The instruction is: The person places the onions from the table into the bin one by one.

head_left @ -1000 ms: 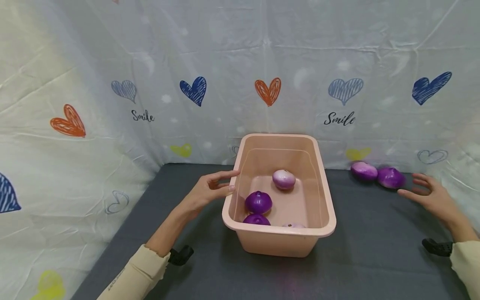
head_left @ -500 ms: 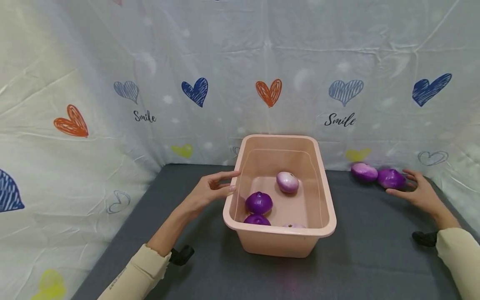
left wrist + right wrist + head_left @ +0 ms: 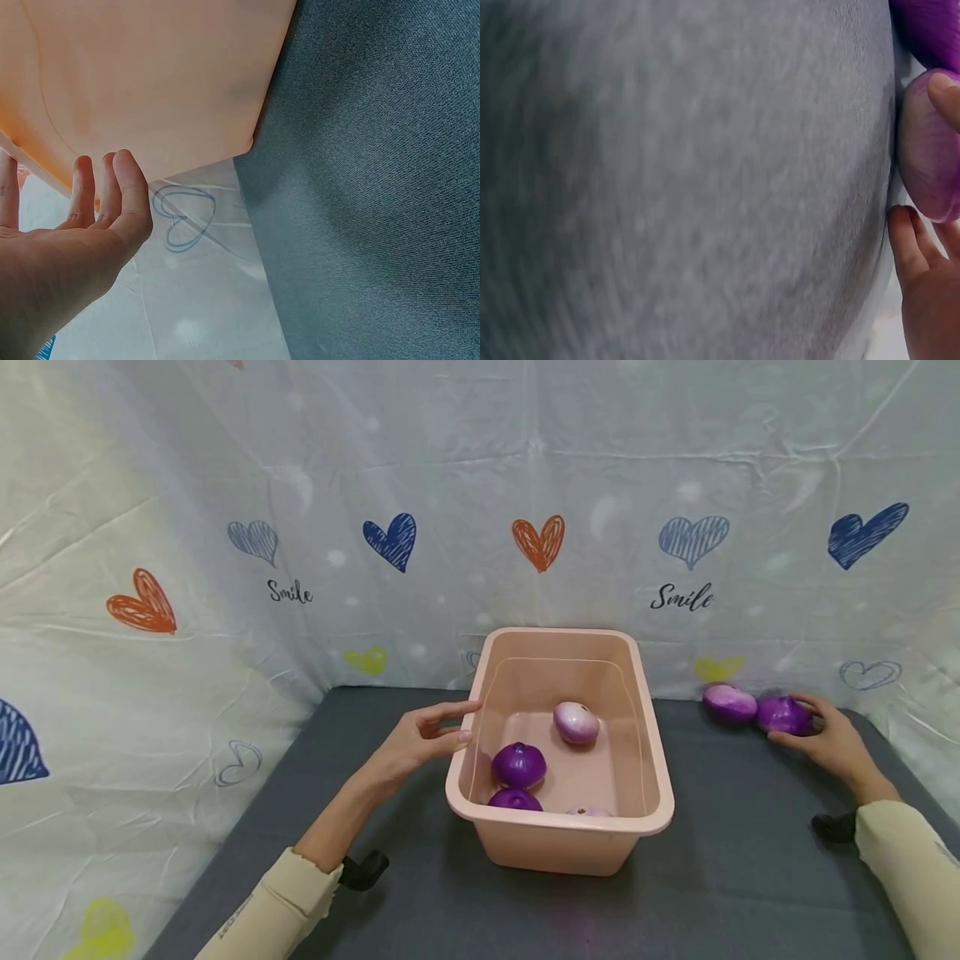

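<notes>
Against the left wall of a pink plastic basin rests my left hand, its fingers extended and touching the rim; the left wrist view shows this left hand along the basin's outer side. At the back right, my right hand grips the right end of a purple onion, thumb on the near side and fingers behind. In the right wrist view the thumb overlaps this onion, with the other fingers by its lower end. A second purple onion touches it on the left.
Inside the basin lie a pale purple onion, a dark purple onion and others partly hidden by the front rim. A white curtain printed with hearts hangs behind the dark grey tabletop.
My right hand has moved left, from beside the right-hand onion to around its end. The pale onion in the basin has rolled slightly right and turned. My left hand stays at the rim.
</notes>
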`<control>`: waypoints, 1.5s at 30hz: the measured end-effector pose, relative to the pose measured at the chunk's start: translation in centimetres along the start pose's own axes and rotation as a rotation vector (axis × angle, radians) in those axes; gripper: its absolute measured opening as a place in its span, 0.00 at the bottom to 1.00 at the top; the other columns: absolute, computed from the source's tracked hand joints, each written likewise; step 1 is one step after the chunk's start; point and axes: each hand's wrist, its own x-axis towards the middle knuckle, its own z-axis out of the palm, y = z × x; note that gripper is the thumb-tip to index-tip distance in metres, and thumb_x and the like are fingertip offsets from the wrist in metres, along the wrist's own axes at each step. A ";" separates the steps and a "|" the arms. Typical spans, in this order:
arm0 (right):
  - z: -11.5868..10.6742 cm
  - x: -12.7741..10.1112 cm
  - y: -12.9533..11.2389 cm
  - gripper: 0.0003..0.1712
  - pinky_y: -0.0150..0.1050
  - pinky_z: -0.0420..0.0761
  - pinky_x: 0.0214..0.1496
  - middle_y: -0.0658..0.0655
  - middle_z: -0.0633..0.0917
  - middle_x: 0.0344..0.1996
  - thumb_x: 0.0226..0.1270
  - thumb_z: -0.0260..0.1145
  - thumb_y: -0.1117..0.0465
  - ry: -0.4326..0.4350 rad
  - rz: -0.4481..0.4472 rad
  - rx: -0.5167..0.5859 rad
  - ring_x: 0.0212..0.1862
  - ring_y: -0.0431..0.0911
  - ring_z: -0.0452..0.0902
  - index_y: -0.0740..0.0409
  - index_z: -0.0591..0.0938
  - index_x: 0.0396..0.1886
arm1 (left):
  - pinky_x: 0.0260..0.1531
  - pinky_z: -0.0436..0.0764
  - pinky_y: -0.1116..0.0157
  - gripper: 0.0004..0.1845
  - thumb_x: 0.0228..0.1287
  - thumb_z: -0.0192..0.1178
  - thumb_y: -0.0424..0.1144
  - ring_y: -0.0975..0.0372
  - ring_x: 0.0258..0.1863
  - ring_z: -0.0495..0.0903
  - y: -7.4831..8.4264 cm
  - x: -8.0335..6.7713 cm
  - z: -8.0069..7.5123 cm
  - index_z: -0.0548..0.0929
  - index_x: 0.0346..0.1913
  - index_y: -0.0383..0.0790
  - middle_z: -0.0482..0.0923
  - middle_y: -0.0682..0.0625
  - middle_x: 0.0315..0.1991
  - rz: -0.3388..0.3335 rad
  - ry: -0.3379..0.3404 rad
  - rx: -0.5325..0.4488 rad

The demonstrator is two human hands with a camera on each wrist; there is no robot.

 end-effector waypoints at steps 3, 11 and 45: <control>0.1 0.0 -0.2 0.46 0.75 0.68 0.53 0.88 0.64 0.62 0.67 0.74 0.52 0.024 -0.012 -0.013 0.59 0.83 0.63 0.73 0.62 0.72 | 0.59 0.76 0.47 0.28 0.71 0.66 0.42 0.48 0.61 0.77 -0.1 0.0 0.0 0.76 0.71 0.44 0.72 0.44 0.68 0.001 0.000 -0.002; 0.4 -0.6 -0.3 0.44 0.76 0.67 0.54 0.87 0.62 0.64 0.67 0.74 0.57 0.045 -0.014 0.066 0.60 0.85 0.61 0.73 0.62 0.72 | 0.58 0.77 0.48 0.28 0.71 0.66 0.42 0.48 0.61 0.77 -0.2 0.0 -0.1 0.76 0.71 0.44 0.72 0.44 0.68 0.001 0.001 0.007; -2.2 -5.1 -7.2 0.41 0.23 0.80 0.42 0.42 0.72 0.58 0.67 0.70 0.74 0.060 -0.184 0.387 0.50 0.24 0.75 0.54 0.66 0.77 | 0.59 0.76 0.48 0.27 0.70 0.67 0.41 0.50 0.59 0.79 0.3 0.1 0.0 0.77 0.70 0.41 0.74 0.43 0.66 -0.003 0.008 0.003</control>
